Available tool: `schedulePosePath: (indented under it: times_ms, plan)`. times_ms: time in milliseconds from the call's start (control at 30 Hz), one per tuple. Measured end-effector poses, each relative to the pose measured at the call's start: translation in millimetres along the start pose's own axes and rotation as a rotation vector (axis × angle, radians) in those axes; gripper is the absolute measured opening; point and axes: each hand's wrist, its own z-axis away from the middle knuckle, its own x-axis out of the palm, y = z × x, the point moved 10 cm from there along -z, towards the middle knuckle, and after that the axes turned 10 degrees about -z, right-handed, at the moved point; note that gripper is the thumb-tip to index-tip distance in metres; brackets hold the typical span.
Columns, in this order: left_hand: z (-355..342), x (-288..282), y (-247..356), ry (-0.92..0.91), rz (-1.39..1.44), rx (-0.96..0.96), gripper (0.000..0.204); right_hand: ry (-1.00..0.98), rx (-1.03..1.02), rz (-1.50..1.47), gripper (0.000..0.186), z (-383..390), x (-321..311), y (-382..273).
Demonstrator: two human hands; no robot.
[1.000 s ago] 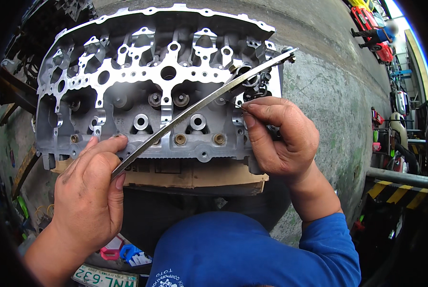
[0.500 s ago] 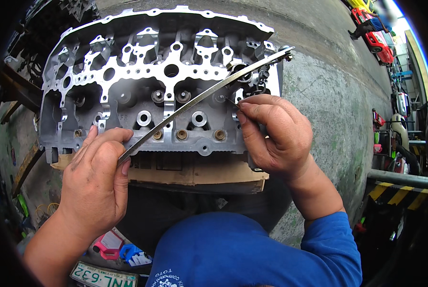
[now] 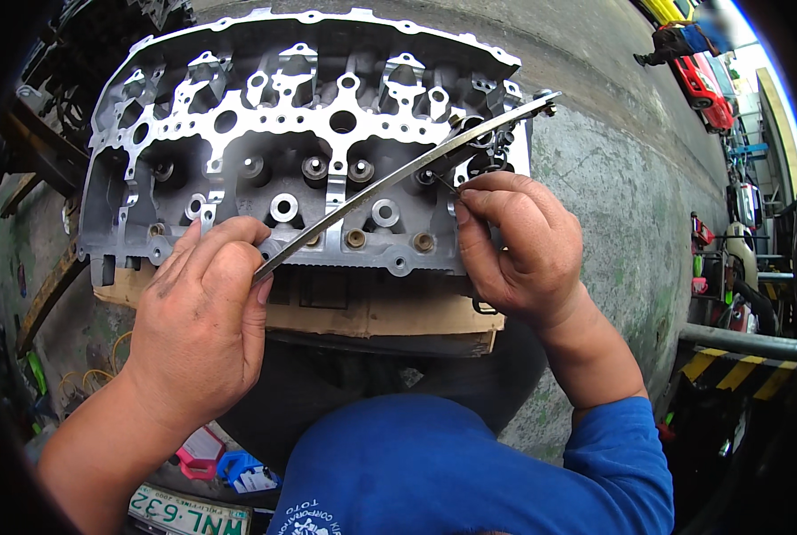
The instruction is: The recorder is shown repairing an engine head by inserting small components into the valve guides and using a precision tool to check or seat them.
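A grey aluminium cylinder head (image 3: 340, 145) lies before me, its bores, valve stems and springs facing up. My left hand (image 3: 204, 308) is closed round the near end of a long flat metal lever bar (image 3: 363, 195). That bar slants across the cylinder head to its far right corner, above a dark metal fitting (image 3: 452, 159). My right hand (image 3: 525, 241) pinches a thin, dark, pointed tool (image 3: 445, 181) between thumb and forefinger. Its tip reaches toward a valve stem (image 3: 425, 176) under the bar. The exact shape of the tool is hidden by my fingers.
A cardboard box (image 3: 372, 323) supports the cylinder head. Dark engine parts (image 3: 86, 53) stand at the far left. Pink (image 3: 201, 450) and blue (image 3: 245, 468) containers and a licence plate (image 3: 184, 513) lie at lower left. Far right, a person (image 3: 679, 43) is beside a red car (image 3: 700, 89).
The cylinder head and bar appear further right in the view, as does my left hand. My right hand keeps its pinch near the same valve stem.
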Motion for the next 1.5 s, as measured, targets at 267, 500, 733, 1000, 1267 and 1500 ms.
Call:
schedulePosePath:
  times_ms: [267,500,733,1000,1267,1500]
  plan:
    - [1.6,0.0,5.6,0.016,-0.052,-0.001,0.020,-0.035,-0.002,0.056,0.018,-1.4,3.5,-3.0]
    - [0.5,-0.2,7.2,0.007,-0.051,-0.003,0.022,0.003,-0.038,0.112,0.015,-2.7,2.9,-4.0]
    - [-0.5,0.0,10.4,0.010,-0.120,0.027,0.020,0.009,-0.024,0.103,0.014,-1.5,4.3,-1.1]
    - [-1.5,7.2,4.8,0.008,-0.076,0.024,0.018,0.018,-0.001,0.083,0.014,0.0,4.6,2.1]
    - [-1.6,9.3,5.0,0.043,-0.077,0.034,0.018,0.014,0.022,0.091,0.014,0.8,5.6,4.6]
    - [-0.7,9.0,7.3,0.058,-0.074,0.038,0.020,0.018,0.038,0.071,0.013,0.8,6.0,6.6]
